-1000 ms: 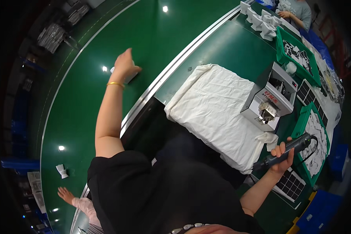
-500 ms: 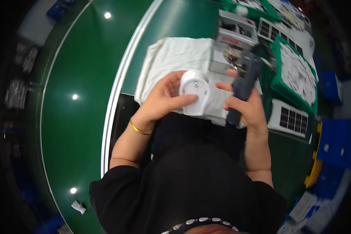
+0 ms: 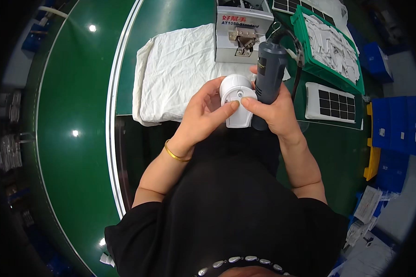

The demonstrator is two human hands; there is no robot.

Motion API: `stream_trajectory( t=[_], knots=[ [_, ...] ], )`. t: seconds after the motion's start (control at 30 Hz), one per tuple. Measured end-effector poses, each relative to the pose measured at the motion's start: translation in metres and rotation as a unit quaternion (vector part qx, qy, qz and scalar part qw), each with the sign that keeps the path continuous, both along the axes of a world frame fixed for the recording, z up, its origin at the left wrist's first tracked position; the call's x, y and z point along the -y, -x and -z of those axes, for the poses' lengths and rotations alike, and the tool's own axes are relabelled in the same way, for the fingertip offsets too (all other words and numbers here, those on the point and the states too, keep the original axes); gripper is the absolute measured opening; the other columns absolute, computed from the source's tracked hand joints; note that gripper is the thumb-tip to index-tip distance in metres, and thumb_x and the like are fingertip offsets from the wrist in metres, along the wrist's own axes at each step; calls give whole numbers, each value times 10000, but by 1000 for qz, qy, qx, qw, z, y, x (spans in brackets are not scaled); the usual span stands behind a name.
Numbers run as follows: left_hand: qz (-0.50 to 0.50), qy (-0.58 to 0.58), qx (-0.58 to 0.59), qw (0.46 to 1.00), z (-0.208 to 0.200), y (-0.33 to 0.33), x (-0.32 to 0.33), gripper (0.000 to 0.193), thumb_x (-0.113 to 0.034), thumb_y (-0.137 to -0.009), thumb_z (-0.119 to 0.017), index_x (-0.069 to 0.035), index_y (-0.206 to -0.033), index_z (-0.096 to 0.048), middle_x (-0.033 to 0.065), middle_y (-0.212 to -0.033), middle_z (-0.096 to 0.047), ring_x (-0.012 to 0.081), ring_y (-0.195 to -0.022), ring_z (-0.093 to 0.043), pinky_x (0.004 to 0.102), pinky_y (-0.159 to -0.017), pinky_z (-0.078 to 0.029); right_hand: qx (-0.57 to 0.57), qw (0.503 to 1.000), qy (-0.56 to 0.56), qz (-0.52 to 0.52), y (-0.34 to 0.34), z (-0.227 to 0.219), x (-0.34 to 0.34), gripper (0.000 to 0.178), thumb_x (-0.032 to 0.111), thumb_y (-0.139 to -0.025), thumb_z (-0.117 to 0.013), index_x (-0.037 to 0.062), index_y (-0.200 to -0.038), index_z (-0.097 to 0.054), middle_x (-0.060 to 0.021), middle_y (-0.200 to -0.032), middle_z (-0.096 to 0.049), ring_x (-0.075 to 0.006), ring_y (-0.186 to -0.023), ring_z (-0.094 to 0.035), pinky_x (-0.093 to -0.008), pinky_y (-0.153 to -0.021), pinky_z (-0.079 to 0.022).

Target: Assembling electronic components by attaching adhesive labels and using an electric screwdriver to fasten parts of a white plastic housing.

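A white plastic housing [image 3: 239,121], round at one end and tapering to a flat tongue, is held in front of my body. My left hand [image 3: 199,114] is closed round its left side, thumb on the face. At least one small screw shows in a recess there. My right hand [image 3: 281,113] is wrapped round a dark grey electric screwdriver [image 3: 271,69], which stands roughly upright just right of the housing. The right thumb also presses on the housing's face. Most of the right fingers are hidden behind the tool.
A folded white cloth [image 3: 175,69] lies on the green bench. Behind the hands stands a grey screw feeder [image 3: 225,54]. To the right are a green crate [image 3: 305,67] of white parts and a panel with black squares [image 3: 312,102]. Blue bins [image 3: 393,124] stand farther right.
My right hand has moved left with the electric screwdriver, and its thumb now touches the white housing. The housing has tilted in my left hand. The whole view has shifted.
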State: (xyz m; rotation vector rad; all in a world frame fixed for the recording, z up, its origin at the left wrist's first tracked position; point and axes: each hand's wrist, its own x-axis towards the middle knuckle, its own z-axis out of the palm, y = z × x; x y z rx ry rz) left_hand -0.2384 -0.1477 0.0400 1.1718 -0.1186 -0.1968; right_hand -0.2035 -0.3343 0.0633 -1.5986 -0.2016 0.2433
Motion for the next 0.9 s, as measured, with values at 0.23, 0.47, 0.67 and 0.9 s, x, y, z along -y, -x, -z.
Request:
stream_trajectory(
  t=[0.23, 0.47, 0.67, 0.9],
  knots=[
    [-29, -299, 227, 926, -6, 11, -2, 987, -94, -665, -852, -30, -1463, -276, 185, -1452, -364, 334, -1235, -498, 405, -1016, -420, -110, 992, -51, -29, -5, 4, 11, 606, 78, -738, -786, 1, -1271, -509, -69, -1059, -592, -127, -963, -575, -284, -849, -465],
    [-53, -274, 223, 934, 25, 20, 7, 848, -153, -579, -883, -61, -1310, -463, 152, -1308, -517, 374, -1245, -448, 432, -1016, -409, 41, 998, -20, 48, -16, -30, 35, 477, 123, -882, -635, -66, -1281, -455, -139, -877, -652, -172, -717, -645, -305, -640, -518],
    [-72, -400, 349, 845, 57, 5, 19, 573, -204, -587, -863, -157, -1117, -651, 178, -1314, -507, 386, -1219, -465, 439, -990, -421, 249, 961, -116, 16, -15, -53, 29, 556, 158, -909, -581, -32, -1353, -306, -114, -830, -555, -221, -732, -580, -429, -737, -490],
    [-96, -412, 347, 837, 68, 6, 18, 659, -169, -562, -851, -235, -1184, -643, 199, -1323, -491, 392, -1202, -498, 427, -954, -466, 293, 951, -96, -6, -16, -46, -4, 528, 113, -882, -594, -12, -1320, -327, -123, -799, -564, -201, -695, -574, -423, -704, -497]
  ],
)
